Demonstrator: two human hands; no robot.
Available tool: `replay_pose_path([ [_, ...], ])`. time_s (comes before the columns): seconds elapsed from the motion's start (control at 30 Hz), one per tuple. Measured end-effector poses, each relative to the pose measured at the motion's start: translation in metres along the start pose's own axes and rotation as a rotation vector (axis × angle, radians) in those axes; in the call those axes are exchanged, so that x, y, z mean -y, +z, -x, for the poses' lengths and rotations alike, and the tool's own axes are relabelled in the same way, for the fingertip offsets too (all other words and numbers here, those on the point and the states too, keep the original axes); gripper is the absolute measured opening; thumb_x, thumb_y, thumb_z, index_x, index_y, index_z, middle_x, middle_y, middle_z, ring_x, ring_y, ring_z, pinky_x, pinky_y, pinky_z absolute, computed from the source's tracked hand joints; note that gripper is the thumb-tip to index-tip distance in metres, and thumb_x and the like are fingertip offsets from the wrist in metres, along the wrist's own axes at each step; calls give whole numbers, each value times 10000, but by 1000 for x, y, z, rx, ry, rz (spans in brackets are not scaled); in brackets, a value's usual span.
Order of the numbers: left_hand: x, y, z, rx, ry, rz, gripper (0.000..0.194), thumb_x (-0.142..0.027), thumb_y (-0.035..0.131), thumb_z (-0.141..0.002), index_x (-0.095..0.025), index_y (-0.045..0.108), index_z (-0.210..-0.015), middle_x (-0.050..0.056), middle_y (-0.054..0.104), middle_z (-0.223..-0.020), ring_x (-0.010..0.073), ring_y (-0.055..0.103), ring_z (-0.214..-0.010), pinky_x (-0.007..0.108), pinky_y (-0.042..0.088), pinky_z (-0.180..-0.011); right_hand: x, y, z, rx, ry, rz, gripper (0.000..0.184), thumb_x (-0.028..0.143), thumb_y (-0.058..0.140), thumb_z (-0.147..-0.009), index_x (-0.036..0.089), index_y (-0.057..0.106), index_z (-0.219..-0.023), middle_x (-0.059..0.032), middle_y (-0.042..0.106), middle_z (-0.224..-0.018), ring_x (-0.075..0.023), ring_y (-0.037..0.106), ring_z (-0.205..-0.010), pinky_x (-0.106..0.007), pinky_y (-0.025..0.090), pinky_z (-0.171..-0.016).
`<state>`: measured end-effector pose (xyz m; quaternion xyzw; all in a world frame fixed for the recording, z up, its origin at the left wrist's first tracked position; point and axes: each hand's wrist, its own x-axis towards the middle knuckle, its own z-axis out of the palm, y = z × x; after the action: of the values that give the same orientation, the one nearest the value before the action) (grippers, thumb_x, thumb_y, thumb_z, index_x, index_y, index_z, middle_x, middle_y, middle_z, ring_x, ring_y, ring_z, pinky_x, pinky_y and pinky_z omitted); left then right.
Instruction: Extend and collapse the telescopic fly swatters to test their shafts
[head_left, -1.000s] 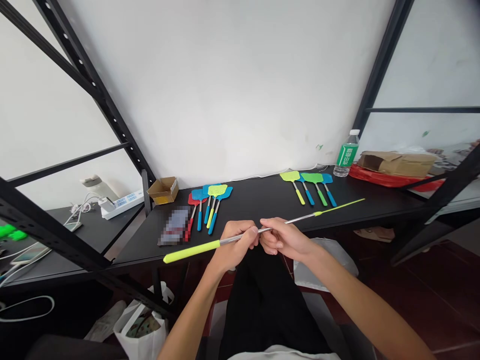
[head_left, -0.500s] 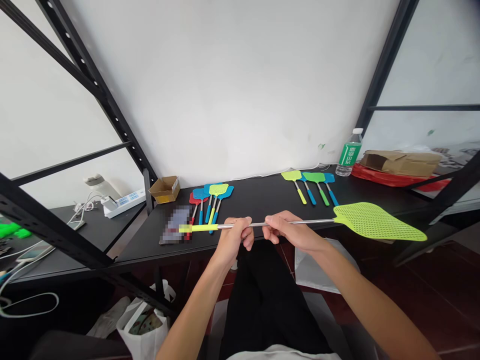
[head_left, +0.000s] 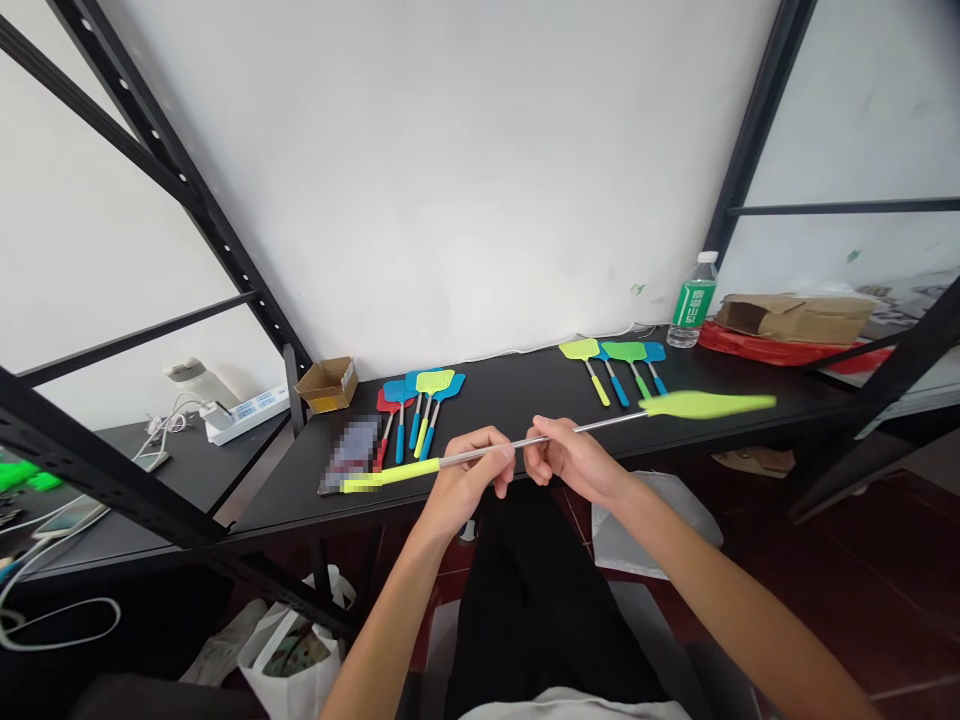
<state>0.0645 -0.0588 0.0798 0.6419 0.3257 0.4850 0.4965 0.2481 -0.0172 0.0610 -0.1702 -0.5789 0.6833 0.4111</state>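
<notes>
A yellow-green fly swatter (head_left: 405, 472) with a long metal rod spans both hands above the desk's front edge. My left hand (head_left: 474, 468) is closed around the rod close to the handle. My right hand (head_left: 568, 455) pinches the rod further toward the head, which is blurred and seen nearly edge-on at right. Behind my left hand lies a fanned group of shorter swatters (head_left: 433, 382) in blue, red and yellow-green. A second fanned group (head_left: 625, 351), yellow-green, blue and green, lies at the back right of the desk.
On the black desk (head_left: 510, 385) stand a small cardboard box (head_left: 327, 385) at left and a water bottle (head_left: 691, 305) at right. A blurred-out, phone-like flat object (head_left: 351, 450) lies near the front left. Black rack posts (head_left: 757, 130) flank the desk. A power strip (head_left: 251, 412) sits further left.
The swatter has tilted, its head end rising and its handle end dropping. Its head has turned from showing its mesh face to nearly edge-on. Both hands stay on the rod.
</notes>
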Motion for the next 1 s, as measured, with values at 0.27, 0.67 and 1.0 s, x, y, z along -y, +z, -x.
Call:
replay_pose_path([
  [0.27, -7, 3, 4, 67, 82, -245, 239, -359, 626, -929, -149, 661, -818, 19, 627, -696, 98, 518, -579, 212, 392, -541, -4, 5, -1, 16, 30, -24, 647, 489, 437, -1002, 156, 602, -473, 3, 426, -401, -138, 520, -464, -271, 419, -557],
  [0.67, 2, 3, 2, -79, 123, -294, 488, -380, 522, -967, -161, 557, -533, 0, 525, -503, 107, 472, -495, 257, 354, -522, 3, 7, 2, 45, -30, 57, 566, 419, 463, -1005, 147, 614, -531, 0, 462, -445, -135, 506, -493, -273, 406, -560],
  [1.0, 9, 2, -2, -204, -11, -35, 534, -366, 522, -942, -183, 493, -441, -10, 426, -364, 101, 387, -413, 272, 308, -492, 12, -1, 6, 46, -115, 294, 514, 444, 472, -1008, 134, 682, -657, -29, 589, -613, -116, 511, -574, -266, 411, -618],
])
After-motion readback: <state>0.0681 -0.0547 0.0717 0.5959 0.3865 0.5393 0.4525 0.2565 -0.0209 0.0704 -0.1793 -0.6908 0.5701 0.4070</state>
